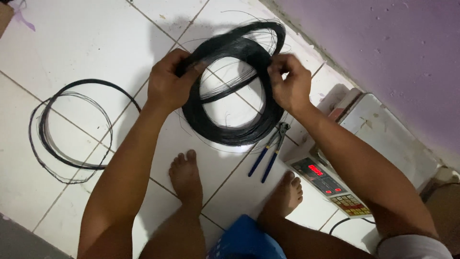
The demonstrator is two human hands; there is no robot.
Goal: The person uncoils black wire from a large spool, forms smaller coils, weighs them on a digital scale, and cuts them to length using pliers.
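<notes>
Both forearms reach forward and down from the bottom of the view, elbows wide, wrists bent inward toward each other. The left hand (167,84) is curled shut around the upper left arc of a thick black coil of thin wire (235,91), fingers wrapped over the bundle with the knuckles up. The right hand (289,86) pinches the upper right arc of the same coil, thumb and fingertips closed on the strands. The coil is tilted, its far side raised between the hands and its near side resting on the white tiled floor (86,43), just ahead of two bare feet. Loose strands stray from its top edge. To the left, well apart, a smaller, thinner loop of black wire (72,129) lies flat on the tiles with open floor around it. Just beside the coil's lower right edge lie blue-handled pliers (268,153), and near them a white digital scale with a red display (330,184) sits against the purple wall (383,48), leaving little room on that side.
</notes>
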